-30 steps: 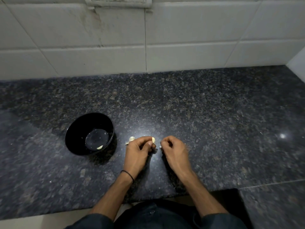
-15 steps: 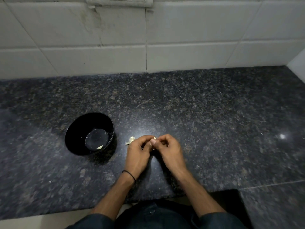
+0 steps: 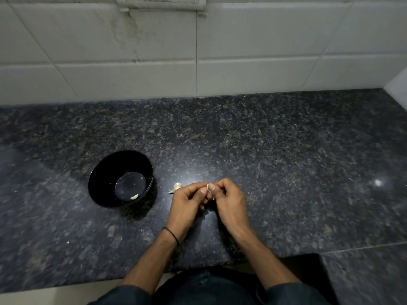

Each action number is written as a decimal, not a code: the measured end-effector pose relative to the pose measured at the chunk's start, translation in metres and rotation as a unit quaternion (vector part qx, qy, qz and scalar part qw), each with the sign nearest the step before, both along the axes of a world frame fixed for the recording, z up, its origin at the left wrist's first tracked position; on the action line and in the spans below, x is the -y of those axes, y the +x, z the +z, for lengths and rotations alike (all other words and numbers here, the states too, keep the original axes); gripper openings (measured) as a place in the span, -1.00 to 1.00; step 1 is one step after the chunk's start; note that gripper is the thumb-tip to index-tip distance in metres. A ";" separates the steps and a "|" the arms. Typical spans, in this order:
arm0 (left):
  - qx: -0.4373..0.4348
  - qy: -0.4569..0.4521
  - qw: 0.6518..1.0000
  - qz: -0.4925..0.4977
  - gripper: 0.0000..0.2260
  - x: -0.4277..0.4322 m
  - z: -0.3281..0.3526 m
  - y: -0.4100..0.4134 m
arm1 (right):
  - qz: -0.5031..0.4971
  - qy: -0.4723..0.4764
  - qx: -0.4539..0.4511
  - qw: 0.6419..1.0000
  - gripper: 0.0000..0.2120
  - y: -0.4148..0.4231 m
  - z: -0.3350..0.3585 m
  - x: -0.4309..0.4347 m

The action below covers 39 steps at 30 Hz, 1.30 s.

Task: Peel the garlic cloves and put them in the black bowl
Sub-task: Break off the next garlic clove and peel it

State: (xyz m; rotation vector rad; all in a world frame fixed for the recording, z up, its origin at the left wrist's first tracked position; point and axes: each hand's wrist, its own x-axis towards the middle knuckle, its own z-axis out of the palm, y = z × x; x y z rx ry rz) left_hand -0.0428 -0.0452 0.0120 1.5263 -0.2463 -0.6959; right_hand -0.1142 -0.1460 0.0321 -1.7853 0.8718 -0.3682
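Observation:
A black bowl [image 3: 97, 183] stands on the dark granite counter, left of my hands, with one peeled clove [image 3: 134, 196] lying at its bottom. My left hand [image 3: 187, 203] and my right hand [image 3: 229, 201] meet just right of the bowl. Both pinch a small pale garlic clove [image 3: 208, 186] between their fingertips; most of it is hidden by the fingers. Another garlic clove in its skin [image 3: 176, 187] lies on the counter just beyond my left hand.
The granite counter [image 3: 286, 161] stretches wide to the right and back to a white tiled wall [image 3: 198, 62]. Its front edge runs close to my body. A step in the counter's edge lies at the lower right.
My right hand has moved left to meet my left hand, and both now pinch the clove that the left hand held alone a second ago.

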 end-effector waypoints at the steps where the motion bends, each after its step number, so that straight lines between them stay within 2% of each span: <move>1: -0.018 -0.012 1.000 0.001 -0.82 -0.001 0.001 0.000 | 0.003 0.006 0.006 1.000 -0.81 0.000 0.002 0.000; 7: -0.101 -0.043 0.994 0.001 -0.83 -0.003 0.001 0.000 | 0.020 0.104 0.072 0.992 -0.79 0.000 -0.004 0.002; 12: -0.105 -0.037 0.994 0.005 -0.83 -0.006 0.000 0.003 | 0.019 0.091 0.056 0.994 -0.78 -0.003 -0.006 0.008; 16: -0.042 0.004 0.999 0.018 -0.84 -0.010 0.004 0.005 | 0.047 -0.030 -0.013 0.998 -0.83 -0.004 -0.010 0.014; 20: 0.071 0.085 0.994 0.022 -0.87 -0.014 -0.002 0.009 | 0.094 -0.112 -0.044 0.988 -0.86 -0.004 -0.014 0.015; 25: 0.162 0.170 0.972 0.016 -0.90 -0.021 -0.007 0.008 | 0.115 -0.156 -0.022 0.981 -0.88 -0.004 -0.018 0.015; 29: 0.225 0.182 0.957 0.001 -0.87 -0.027 -0.006 0.006 | 0.125 -0.159 0.005 0.979 -0.89 -0.004 -0.021 0.015; 33: 0.219 0.176 0.960 -0.003 -0.85 -0.031 -0.009 0.005 | 0.131 -0.175 0.005 0.976 -0.87 -0.004 -0.028 0.015; 39: 0.129 0.127 0.983 0.012 -0.80 -0.028 -0.008 0.001 | 0.139 -0.174 0.004 0.975 -0.90 -0.006 -0.025 0.012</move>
